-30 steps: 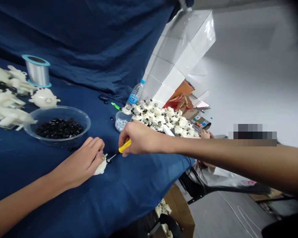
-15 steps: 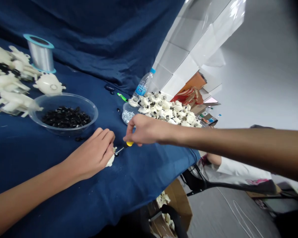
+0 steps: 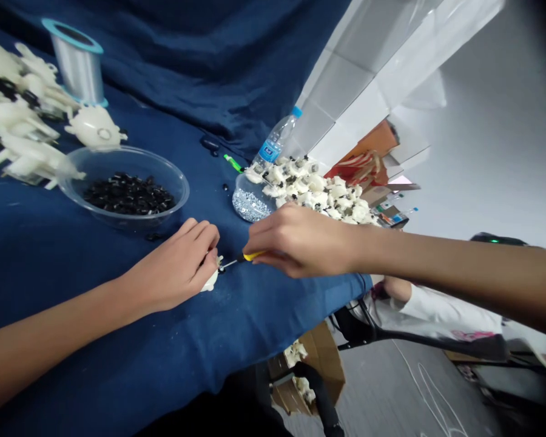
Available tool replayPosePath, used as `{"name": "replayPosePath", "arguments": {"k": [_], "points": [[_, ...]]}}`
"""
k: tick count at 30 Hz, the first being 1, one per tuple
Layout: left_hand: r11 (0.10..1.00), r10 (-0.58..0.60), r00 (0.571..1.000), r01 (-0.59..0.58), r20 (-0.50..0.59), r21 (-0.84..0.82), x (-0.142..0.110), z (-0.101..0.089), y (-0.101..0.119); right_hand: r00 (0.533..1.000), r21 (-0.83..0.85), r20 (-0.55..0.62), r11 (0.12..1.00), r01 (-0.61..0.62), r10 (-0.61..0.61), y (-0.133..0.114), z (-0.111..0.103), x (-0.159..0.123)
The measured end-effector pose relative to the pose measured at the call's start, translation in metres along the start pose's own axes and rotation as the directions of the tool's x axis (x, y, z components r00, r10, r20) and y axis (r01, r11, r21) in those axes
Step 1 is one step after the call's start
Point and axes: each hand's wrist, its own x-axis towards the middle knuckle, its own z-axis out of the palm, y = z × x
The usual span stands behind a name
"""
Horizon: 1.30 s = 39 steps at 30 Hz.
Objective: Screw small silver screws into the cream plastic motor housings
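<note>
My left hand is closed around a small cream plastic part on the blue cloth, covering most of it. My right hand grips a screwdriver with a yellow and black handle. Its thin metal shaft points left and down, and the tip meets a small dark piece at the edge of the cream part. Whether a screw sits at the tip is too small to tell. Just beyond my right hand is a clear bowl of small silver screws.
A clear bowl of small black parts stands left, near larger cream animal-shaped pieces and a spool. Behind my right hand lie heaped cream parts and a water bottle. A cardboard box and a seated person's sleeve are beyond the table edge.
The camera view has shifted slightly. My right hand has turned and now wraps further around the screwdriver handle; the tip stays at the cream part, which my left hand still holds.
</note>
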Motion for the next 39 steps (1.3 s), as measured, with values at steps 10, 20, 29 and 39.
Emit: {"name": "replayPosePath", "arguments": {"k": [10,20,29,39], "points": [[0.999,0.008,1.0,-0.008,-0.016,0.039,-0.001,0.002,0.0,0.829,0.5,-0.006,0.72,-0.481,0.558,0.006,0.019,0.01],[0.994,-0.104,0.995,0.104,-0.007,-0.034,-0.006,-0.005,-0.002,0.626,0.973,0.175,-0.038,-0.226,0.76,-0.004,0.072,-0.05],[0.985,-0.17,0.984,0.171,0.044,-0.027,-0.006,-0.007,0.002,0.259,0.951,-0.217,0.144,0.275,0.941,-0.08,0.163,-0.088],[0.972,-0.233,0.964,0.235,0.128,0.001,-0.011,-0.002,-0.016,0.135,0.851,-0.339,0.242,0.466,0.931,-0.102,0.183,-0.084]]}}
